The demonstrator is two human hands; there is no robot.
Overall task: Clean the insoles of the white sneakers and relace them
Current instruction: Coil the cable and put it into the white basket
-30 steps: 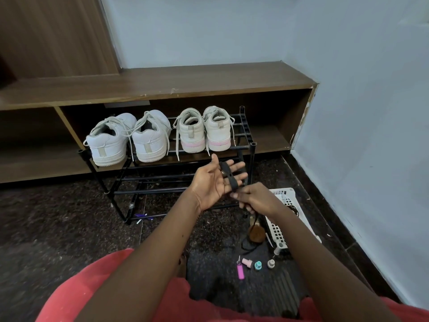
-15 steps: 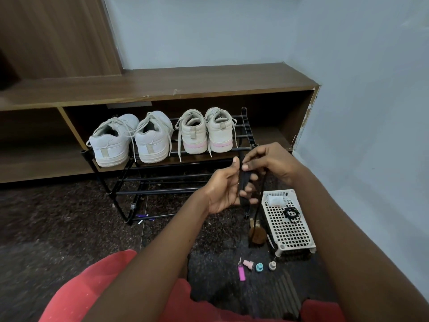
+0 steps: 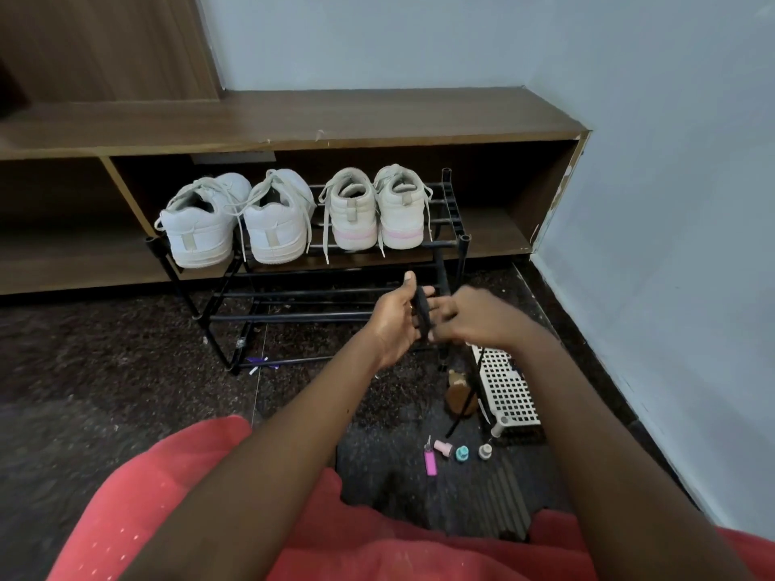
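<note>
Two white sneakers (image 3: 201,228) (image 3: 276,228) stand heel-first on the top tier of a black shoe rack (image 3: 293,316), laces hanging loose. Beside them is a second whitish pair with pink sole stripes (image 3: 354,215). In front of the rack my left hand (image 3: 394,320) is held palm up with straight fingers, and a black lace (image 3: 421,308) is wound round them. My right hand (image 3: 478,320) sits close against those fingertips and pinches the lace. The free end of the lace trails down toward the floor.
A white perforated basket (image 3: 507,392) stands on the dark floor at the right, a brown brush (image 3: 459,396) beside it. A pink lighter (image 3: 430,462) and small caps (image 3: 461,452) lie nearer me. A wooden shelf unit (image 3: 335,119) runs behind the rack; a wall closes the right.
My right hand rose with the black lace to the top of my left fingers, then came back down beside them. My left hand stayed in place.
</note>
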